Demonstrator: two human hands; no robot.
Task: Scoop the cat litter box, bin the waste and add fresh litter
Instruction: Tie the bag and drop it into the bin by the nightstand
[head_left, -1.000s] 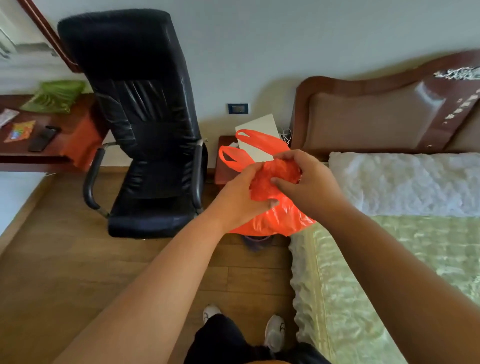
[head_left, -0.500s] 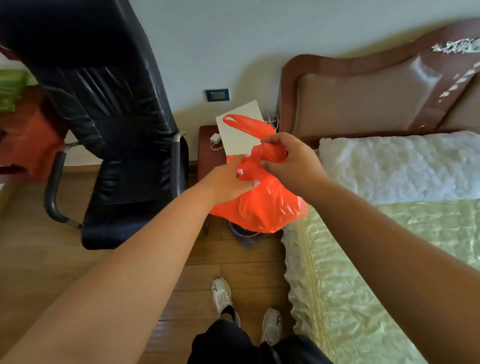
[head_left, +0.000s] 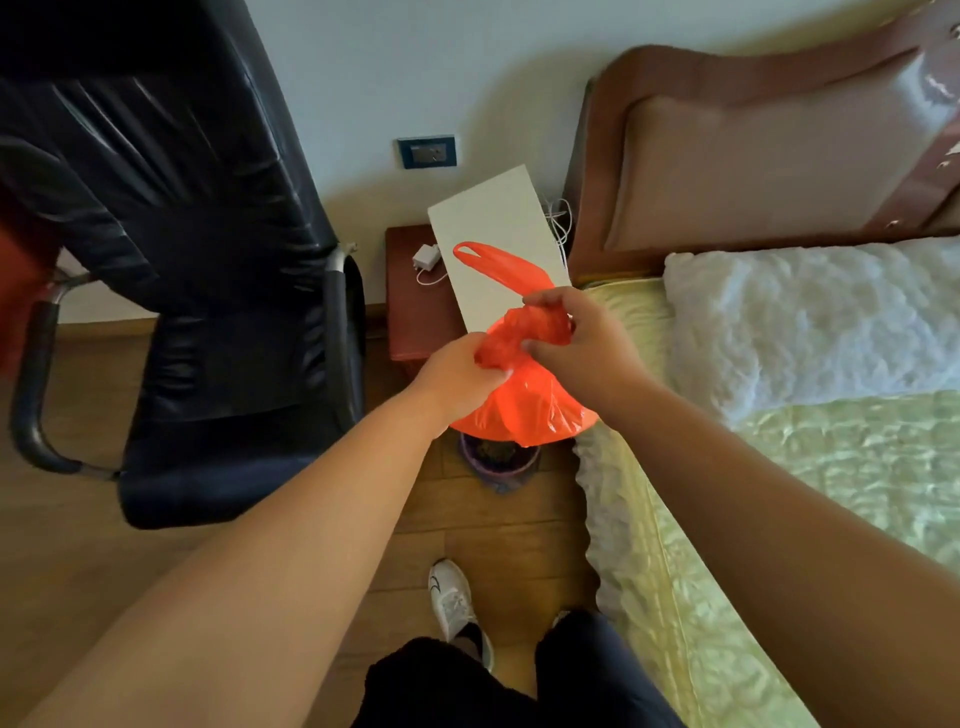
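Observation:
An orange plastic bag (head_left: 524, 410), bulging at the bottom, hangs in the air in front of me. My left hand (head_left: 457, 371) grips the bunched neck from the left. My right hand (head_left: 576, 338) pinches the twisted top from the right. One loose handle loop of the bag sticks up and to the left above my right hand. Directly below the bag a small purple bin (head_left: 498, 457) stands on the wooden floor, mostly hidden by the bag. No litter box or scoop is in view.
A black office chair (head_left: 208, 291) stands to the left. A bed (head_left: 779, 467) with a green cover and white pillow fills the right. A dark red nightstand (head_left: 415, 301) with a white box (head_left: 493, 234) and charger sits against the wall. My feet are below.
The view has tilted down and closer toward the bin. Both hands have kept hold of the bag and worked its top tighter; only one handle loop sticks out now.

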